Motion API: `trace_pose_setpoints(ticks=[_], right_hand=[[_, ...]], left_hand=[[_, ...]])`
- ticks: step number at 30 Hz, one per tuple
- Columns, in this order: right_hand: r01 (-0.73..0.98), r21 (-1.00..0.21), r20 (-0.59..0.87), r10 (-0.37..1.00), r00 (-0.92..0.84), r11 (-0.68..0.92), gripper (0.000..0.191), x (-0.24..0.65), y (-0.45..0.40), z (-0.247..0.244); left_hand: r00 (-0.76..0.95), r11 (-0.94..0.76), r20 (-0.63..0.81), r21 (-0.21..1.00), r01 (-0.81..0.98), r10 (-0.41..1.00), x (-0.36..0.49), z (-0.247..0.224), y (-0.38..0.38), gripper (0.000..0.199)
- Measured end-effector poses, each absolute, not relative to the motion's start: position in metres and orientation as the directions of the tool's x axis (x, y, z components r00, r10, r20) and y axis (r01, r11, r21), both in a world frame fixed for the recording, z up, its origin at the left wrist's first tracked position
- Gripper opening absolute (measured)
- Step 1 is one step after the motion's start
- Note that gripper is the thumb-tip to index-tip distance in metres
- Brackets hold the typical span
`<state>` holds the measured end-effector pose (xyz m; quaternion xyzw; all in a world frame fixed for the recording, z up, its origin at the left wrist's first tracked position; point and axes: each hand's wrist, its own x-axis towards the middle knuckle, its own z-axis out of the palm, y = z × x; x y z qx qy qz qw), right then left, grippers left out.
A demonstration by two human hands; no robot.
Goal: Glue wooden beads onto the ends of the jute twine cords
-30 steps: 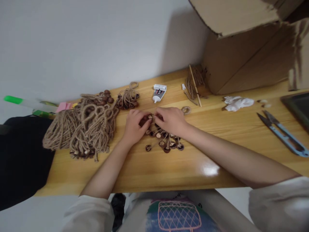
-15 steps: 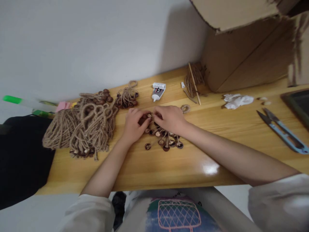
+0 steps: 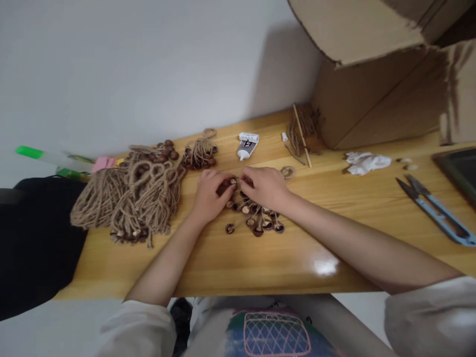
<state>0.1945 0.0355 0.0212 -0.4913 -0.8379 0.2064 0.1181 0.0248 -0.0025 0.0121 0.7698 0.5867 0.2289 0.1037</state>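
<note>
Near the middle of the wooden table (image 3: 223, 270), my left hand (image 3: 211, 195) pinches a small brown nut shell (image 3: 233, 182) between thumb and fingertips. Close beside it, my right hand (image 3: 265, 187) has its thumb and finger closed at the twine by that shell. Under and in front of my right hand lies a cluster of shells on twine (image 3: 258, 221), several with pale insides facing up. One shell (image 3: 229, 228) lies slightly apart at the cluster's left. A twine loop (image 3: 287, 172) shows beyond my right wrist.
Twine bundles (image 3: 130, 198) lie left, a smaller one (image 3: 201, 152) behind my left hand. A glue tube (image 3: 248, 146), a stick (image 3: 302, 134) and a cardboard box (image 3: 379, 99) are at the back. Crumpled tissue (image 3: 366, 162) and blue snips (image 3: 439, 210) are right.
The whole view has shifted slightly, so the table's contents appear a little lower. Both hands keep nearly the same place and pinch at the shell.
</note>
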Motion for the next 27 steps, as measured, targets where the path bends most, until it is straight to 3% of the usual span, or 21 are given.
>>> trace_pose_setpoints(ticks=[27], right_hand=[[0.773, -0.478, 0.011, 0.883, -0.469, 0.417, 0.022, 0.1949, 0.036, 0.0214]], left_hand=[[0.193, -0.257, 0.182, 0.461, 0.849, 0.964, 0.0239, 0.012, -0.0021, 0.017]])
